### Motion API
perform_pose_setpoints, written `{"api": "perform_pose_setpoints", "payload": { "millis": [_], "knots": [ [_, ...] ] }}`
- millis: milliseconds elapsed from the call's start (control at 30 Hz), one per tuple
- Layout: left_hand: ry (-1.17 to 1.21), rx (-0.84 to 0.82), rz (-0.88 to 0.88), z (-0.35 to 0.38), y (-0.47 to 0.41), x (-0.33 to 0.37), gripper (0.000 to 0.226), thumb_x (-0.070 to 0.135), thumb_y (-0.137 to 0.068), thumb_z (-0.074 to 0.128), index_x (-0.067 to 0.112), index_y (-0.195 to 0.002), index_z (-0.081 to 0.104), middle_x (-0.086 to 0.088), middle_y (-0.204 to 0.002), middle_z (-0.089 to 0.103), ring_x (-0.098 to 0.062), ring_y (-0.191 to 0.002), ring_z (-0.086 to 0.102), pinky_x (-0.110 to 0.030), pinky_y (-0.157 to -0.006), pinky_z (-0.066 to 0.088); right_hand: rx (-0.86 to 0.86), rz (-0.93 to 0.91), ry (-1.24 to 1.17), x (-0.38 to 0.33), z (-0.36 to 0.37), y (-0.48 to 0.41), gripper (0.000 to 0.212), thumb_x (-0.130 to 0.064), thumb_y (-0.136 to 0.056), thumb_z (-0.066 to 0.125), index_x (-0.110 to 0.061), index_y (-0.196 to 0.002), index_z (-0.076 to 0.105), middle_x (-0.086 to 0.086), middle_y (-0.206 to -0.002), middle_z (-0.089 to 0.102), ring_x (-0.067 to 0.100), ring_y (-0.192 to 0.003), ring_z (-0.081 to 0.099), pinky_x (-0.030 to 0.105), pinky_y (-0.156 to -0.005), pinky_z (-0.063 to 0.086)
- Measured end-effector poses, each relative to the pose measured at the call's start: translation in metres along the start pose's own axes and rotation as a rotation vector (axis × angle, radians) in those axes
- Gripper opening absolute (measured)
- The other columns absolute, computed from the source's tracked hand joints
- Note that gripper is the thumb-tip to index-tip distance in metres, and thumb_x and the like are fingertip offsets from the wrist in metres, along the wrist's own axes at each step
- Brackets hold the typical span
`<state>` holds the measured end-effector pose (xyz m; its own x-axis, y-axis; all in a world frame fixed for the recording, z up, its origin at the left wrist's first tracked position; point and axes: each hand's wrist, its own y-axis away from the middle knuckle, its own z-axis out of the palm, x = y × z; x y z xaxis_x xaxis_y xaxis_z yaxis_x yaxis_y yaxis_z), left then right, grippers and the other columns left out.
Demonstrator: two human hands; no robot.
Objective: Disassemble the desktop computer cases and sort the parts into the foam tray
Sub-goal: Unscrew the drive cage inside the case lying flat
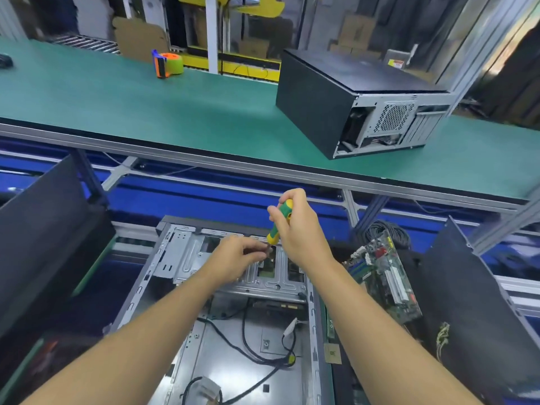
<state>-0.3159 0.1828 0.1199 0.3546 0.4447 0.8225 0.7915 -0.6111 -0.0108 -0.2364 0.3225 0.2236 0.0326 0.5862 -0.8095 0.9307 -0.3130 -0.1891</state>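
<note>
An open grey computer case [187, 287] lies in front of me, its metal drive bracket [187, 258] at the far end and black cables [251, 343] on its floor. My right hand [301, 229] grips a green and yellow screwdriver [280, 220], held upright with the tip down at the bracket. My left hand [236, 255] pinches the screwdriver's shaft near the tip; the tip itself is hidden by the fingers. A removed green motherboard [388, 276] leans just right of the case.
A second, closed black computer case [359, 100] lies on the green conveyor belt [146, 106] beyond, with an orange and green tape dispenser [168, 63] further left. Dark panels stand at the left [43, 229] and right [473, 302]. A coil of black cable [385, 232] sits behind the motherboard.
</note>
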Motion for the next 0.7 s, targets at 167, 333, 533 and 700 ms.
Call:
{"api": "perform_pose_setpoints", "payload": {
  "millis": [167, 333, 533, 700],
  "knots": [
    [-0.016, -0.004, 0.0, 0.002, -0.004, -0.005, 0.022, 0.024, -0.09, 0.074, 0.024, -0.112, 0.077, 0.025, -0.086, 0.069, 0.015, -0.083, 0.062, -0.001, -0.072, 0.042, -0.033, -0.008, 0.021, 0.004, 0.004, -0.002, 0.015, -0.033, -0.103, 0.054, -0.027, -0.106, 0.041, -0.002, -0.095, 0.059, 0.023, -0.084, 0.061, 0.042, -0.073, 0.053],
    [0.006, -0.021, -0.014, 0.002, -0.009, -0.009, 0.019, 0.021, -0.089, 0.075, 0.023, -0.108, 0.078, 0.033, -0.077, 0.066, 0.018, -0.079, 0.061, 0.001, -0.068, 0.039, -0.056, -0.017, 0.028, 0.005, 0.004, -0.002, 0.014, -0.031, -0.103, 0.054, -0.025, -0.108, 0.041, -0.003, -0.096, 0.058, 0.02, -0.083, 0.059, 0.043, -0.074, 0.054],
    [0.029, -0.039, -0.017, 0.003, -0.01, -0.01, 0.018, 0.022, -0.089, 0.075, 0.026, -0.106, 0.079, 0.026, -0.083, 0.071, 0.013, -0.081, 0.064, -0.001, -0.069, 0.042, -0.067, 0.017, 0.034, 0.006, 0.004, -0.005, 0.015, -0.033, -0.103, 0.053, -0.026, -0.108, 0.041, 0.001, -0.1, 0.06, 0.022, -0.093, 0.063, 0.048, -0.079, 0.056],
    [0.041, -0.056, -0.02, 0.0, -0.01, -0.014, 0.016, 0.024, -0.09, 0.075, 0.027, -0.105, 0.078, 0.022, -0.088, 0.074, 0.01, -0.085, 0.066, -0.003, -0.072, 0.044, -0.138, -0.029, 0.207, 0.005, 0.004, -0.011, 0.016, -0.039, -0.103, 0.05, -0.029, -0.106, 0.038, -0.009, -0.089, 0.053, 0.012, -0.074, 0.054, 0.032, -0.059, 0.04]
  ]
}}
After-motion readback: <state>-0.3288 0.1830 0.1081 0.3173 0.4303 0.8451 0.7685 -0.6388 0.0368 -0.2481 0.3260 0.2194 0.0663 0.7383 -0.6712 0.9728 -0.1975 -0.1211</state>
